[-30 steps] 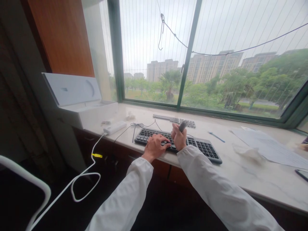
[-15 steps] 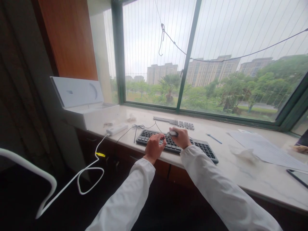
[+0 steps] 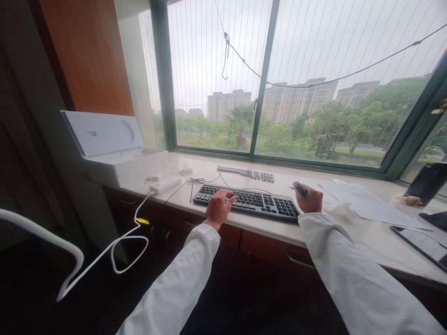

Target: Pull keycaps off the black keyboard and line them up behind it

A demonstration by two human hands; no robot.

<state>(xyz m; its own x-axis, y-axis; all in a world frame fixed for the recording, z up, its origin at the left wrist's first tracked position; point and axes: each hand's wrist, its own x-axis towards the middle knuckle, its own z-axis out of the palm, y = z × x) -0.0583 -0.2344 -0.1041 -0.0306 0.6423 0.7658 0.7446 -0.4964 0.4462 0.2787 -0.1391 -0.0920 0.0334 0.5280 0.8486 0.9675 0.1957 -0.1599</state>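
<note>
The keyboard (image 3: 265,204) lies on the worktop (image 3: 370,243), at the centre of the frame. The left hand (image 3: 218,207) is at its left part, fingers curled; whether that grip holds anything cannot be told. Just beyond the keyboard's right end, the right hand (image 3: 310,200) grasps a dark handheld object (image 3: 300,188).

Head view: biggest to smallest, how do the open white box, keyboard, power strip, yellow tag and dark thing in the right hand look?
White box
Keyboard
Power strip
Yellow tag and dark thing in the right hand: too alike to rank
</note>
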